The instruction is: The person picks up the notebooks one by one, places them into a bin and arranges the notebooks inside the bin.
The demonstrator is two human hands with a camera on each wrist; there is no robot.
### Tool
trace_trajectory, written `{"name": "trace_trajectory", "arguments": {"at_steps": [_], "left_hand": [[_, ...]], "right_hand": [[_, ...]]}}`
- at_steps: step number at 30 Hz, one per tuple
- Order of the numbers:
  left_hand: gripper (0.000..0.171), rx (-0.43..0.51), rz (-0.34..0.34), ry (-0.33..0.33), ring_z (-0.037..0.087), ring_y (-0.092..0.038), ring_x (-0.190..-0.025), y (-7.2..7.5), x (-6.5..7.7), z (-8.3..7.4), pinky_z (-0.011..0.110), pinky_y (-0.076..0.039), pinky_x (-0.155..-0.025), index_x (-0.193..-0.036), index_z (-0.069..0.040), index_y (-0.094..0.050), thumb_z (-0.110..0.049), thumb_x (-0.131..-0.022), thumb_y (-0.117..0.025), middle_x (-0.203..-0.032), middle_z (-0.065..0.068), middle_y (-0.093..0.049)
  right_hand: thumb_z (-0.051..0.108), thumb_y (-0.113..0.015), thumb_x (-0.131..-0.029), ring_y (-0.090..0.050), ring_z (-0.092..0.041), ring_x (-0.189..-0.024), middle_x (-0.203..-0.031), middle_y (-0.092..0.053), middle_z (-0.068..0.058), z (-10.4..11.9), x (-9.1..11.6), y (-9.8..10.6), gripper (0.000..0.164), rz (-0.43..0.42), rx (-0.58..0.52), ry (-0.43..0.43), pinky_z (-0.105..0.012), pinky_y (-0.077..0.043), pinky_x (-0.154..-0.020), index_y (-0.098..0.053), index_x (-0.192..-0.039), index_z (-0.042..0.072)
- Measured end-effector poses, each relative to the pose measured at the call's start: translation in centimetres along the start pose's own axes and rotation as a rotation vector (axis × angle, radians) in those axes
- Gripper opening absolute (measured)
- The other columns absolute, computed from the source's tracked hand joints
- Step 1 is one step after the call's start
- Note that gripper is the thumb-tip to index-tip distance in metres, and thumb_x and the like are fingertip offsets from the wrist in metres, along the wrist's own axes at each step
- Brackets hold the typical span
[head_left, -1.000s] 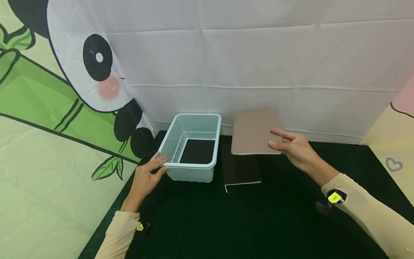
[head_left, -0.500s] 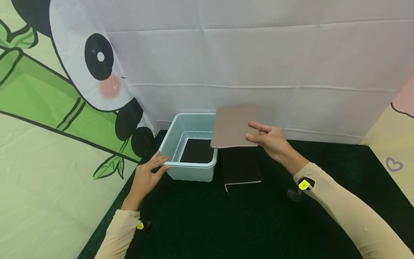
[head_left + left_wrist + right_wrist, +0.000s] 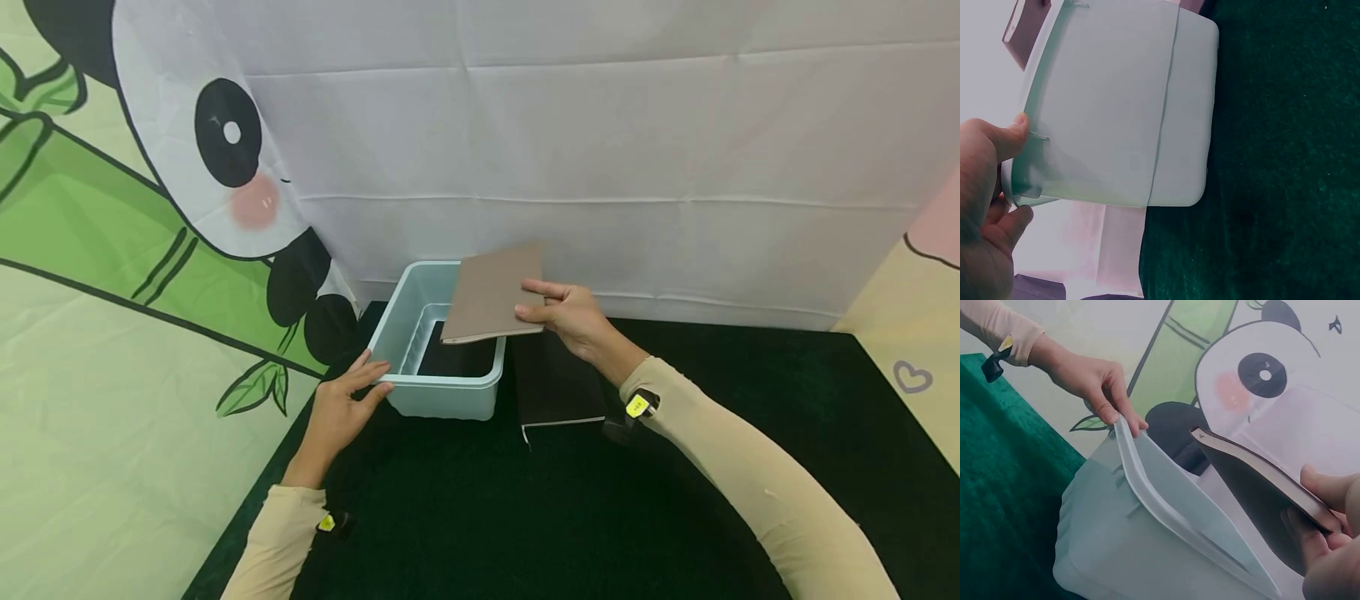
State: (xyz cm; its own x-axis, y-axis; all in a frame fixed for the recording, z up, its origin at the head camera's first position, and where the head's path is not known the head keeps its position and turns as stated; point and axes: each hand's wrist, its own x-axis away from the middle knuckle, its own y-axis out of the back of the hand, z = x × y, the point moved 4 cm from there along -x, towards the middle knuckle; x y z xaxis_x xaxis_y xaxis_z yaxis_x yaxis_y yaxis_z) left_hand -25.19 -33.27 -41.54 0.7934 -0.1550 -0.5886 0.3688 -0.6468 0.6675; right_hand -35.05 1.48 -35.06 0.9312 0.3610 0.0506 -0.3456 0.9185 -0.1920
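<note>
My right hand (image 3: 581,321) pinches the right edge of a taupe notebook (image 3: 491,296), thumb on top and fingers beneath. It holds the notebook tilted above the right part of a pale blue plastic bin (image 3: 442,398). In the right wrist view, the notebook (image 3: 1254,490) shows its page edges and dark underside. At the bin's near left corner my left hand (image 3: 345,412) grips the rim between thumb and fingers, as the left wrist view also shows on the bin wall (image 3: 1110,106). Inside the bin lies a flat black thing (image 3: 450,358), partly hidden by the notebook.
A black notebook (image 3: 558,392) with a white ribbon lies right of the bin, partly under my right hand. Dark green cloth (image 3: 480,508) covers the table. A pale curtain (image 3: 600,142) hangs behind, with a panda-printed sheet (image 3: 187,192) at the left.
My right hand has carried the taupe notebook leftward, from above the black notebook to over the bin. My left hand has stayed on the rim.
</note>
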Motion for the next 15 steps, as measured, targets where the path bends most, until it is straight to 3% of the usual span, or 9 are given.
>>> {"name": "trace_trajectory", "arguments": {"at_steps": [4,8,11,15], "left_hand": [[0.037,-0.003,-0.001,0.006,0.038,-0.056,-0.134,0.0,0.0,0.0,0.058,-0.053,-0.095,-0.124,-0.005,-0.074,-0.011,-0.088,-0.08,-0.125,0.014,-0.072],[0.037,0.002,-0.002,-0.001,0.039,-0.056,-0.133,0.0,0.0,0.0,0.057,-0.053,-0.093,-0.123,-0.005,-0.074,-0.01,-0.088,-0.08,-0.124,0.015,-0.072],[0.037,0.008,-0.007,-0.009,0.038,-0.056,-0.132,0.0,0.0,0.0,0.056,-0.054,-0.092,-0.123,-0.005,-0.075,-0.009,-0.087,-0.081,-0.124,0.015,-0.072],[0.037,0.009,-0.009,-0.007,0.038,-0.056,-0.133,0.0,0.0,0.0,0.056,-0.055,-0.091,-0.123,-0.006,-0.075,-0.009,-0.087,-0.081,-0.124,0.014,-0.072]], "right_hand": [[-0.004,-0.075,-0.091,-0.038,-0.025,-0.148,-0.168,-0.026,-0.011,-0.5,-1.1,-1.1,0.058,-0.004,0.018,-0.005,-0.039,-0.043,-0.114,-0.056,-0.145,0.003],[-0.002,-0.077,-0.089,-0.026,-0.026,-0.154,-0.167,-0.028,-0.01,-0.9,-2.0,-2.0,0.057,-0.019,0.046,-0.01,-0.042,-0.04,-0.116,-0.059,-0.143,0.003],[-0.002,-0.077,-0.089,-0.024,-0.026,-0.155,-0.167,-0.027,-0.01,-1.1,-2.6,-2.8,0.057,-0.02,0.058,-0.013,-0.042,-0.042,-0.114,-0.059,-0.142,0.002],[-0.002,-0.077,-0.089,-0.031,-0.026,-0.152,-0.166,-0.031,-0.012,-1.3,-3.3,-3.9,0.057,-0.019,0.08,-0.021,-0.04,-0.045,-0.111,-0.058,-0.143,0.002]]}}
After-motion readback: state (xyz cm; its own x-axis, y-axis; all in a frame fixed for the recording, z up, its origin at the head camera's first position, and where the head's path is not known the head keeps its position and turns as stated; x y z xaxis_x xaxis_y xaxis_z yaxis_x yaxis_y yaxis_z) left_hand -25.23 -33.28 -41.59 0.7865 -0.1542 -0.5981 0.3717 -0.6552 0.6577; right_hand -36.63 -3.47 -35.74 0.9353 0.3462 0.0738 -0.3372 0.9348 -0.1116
